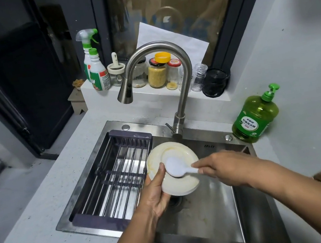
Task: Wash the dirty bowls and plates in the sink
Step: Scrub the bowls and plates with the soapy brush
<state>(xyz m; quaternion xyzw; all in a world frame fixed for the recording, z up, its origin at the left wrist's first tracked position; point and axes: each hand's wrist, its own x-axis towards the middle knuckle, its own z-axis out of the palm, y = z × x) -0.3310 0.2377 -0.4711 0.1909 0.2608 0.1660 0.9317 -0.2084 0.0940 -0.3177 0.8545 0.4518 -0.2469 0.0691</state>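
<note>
Plates (174, 168) got held tilted over the sink (217, 212), brush side up.
Left hand (158, 196) curled its fingers round their near-left rim; right hand (220, 167) pinched a white dish brush (176, 168), handle pointing right, head on the upper plate's face.

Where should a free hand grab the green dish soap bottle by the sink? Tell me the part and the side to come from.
Grip the green dish soap bottle round its narrow neck under the pump, coming from the sink side. It stands upright on the counter with a wall close behind, and its body looks too wide to close the fingers round comfortably.
</note>
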